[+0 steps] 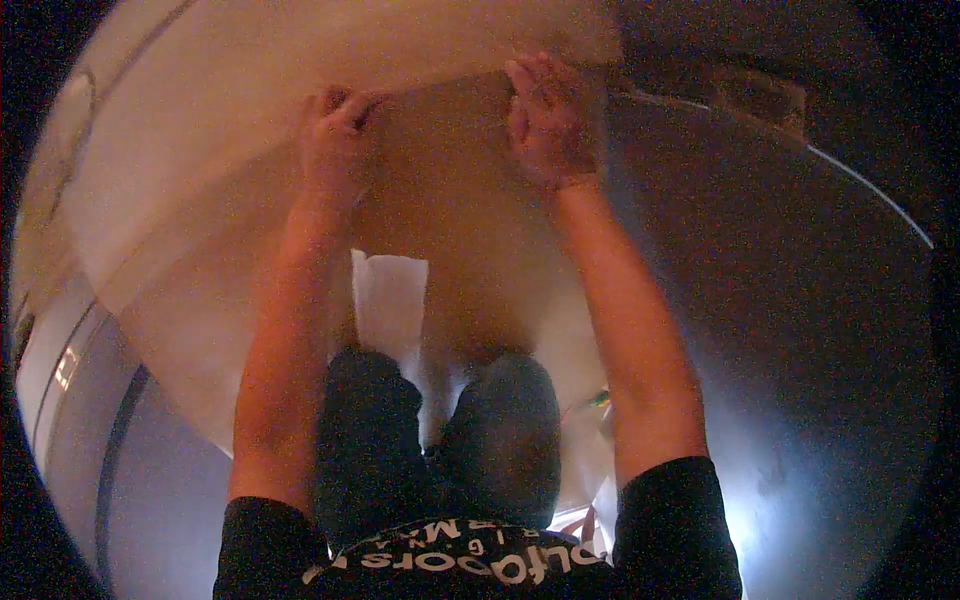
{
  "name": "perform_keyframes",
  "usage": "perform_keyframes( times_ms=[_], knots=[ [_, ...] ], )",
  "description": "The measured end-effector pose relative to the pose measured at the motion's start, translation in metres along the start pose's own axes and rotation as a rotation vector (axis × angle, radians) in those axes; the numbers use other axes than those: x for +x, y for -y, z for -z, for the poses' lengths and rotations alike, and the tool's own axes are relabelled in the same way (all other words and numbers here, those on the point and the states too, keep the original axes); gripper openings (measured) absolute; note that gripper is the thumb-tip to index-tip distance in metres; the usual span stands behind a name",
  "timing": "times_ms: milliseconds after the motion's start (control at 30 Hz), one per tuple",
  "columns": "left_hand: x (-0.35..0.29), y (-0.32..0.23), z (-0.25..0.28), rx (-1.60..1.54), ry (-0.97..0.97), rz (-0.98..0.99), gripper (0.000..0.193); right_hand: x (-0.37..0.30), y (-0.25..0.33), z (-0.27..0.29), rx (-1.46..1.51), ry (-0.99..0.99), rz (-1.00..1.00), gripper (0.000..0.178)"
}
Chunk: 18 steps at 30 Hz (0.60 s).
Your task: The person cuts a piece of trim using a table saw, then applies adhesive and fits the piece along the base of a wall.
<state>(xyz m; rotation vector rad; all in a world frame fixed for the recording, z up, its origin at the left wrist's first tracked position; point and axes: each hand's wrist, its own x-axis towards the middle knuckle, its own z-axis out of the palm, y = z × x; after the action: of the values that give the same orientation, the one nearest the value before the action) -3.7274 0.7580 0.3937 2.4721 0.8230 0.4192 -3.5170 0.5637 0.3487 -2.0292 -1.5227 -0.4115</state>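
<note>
A large tan sheet (440, 160), whose material I cannot make out in the dim light, spreads out in front of my knees. Its far edge runs slightly slanted between my two hands. At the left end of that edge my left hand (335, 140) has its fingers curled and closed on the sheet. Farther right, my right hand (545, 120) lies on the sheet near its corner, fingers stretched out and pointing away from me. A white strip (390, 295) with an uneven far end lies between the sheet and my knees.
My bent knees (500, 420) are close below the sheet. A pale broad surface (230, 90) extends at the far left. To the right is a dark surface (750, 280), with a thin light line (870, 185) curving along its far side. Bright light falls at the lower right.
</note>
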Motion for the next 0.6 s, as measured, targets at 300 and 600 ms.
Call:
perform_keyframes(
  times_ms=[300, 600],
  knots=[
    [-0.071, 0.053, 0.039, 0.214, 0.073, -0.085, 0.051, -0.023, -0.026, 0.021, 0.020, 0.183, 0.003, 0.047],
    [-0.131, 0.200, 0.100, 0.402, -0.196, 0.145, 0.040, 0.004, -0.004, 0.013, -0.059, 0.291, -0.011, 0.047]
  ],
)
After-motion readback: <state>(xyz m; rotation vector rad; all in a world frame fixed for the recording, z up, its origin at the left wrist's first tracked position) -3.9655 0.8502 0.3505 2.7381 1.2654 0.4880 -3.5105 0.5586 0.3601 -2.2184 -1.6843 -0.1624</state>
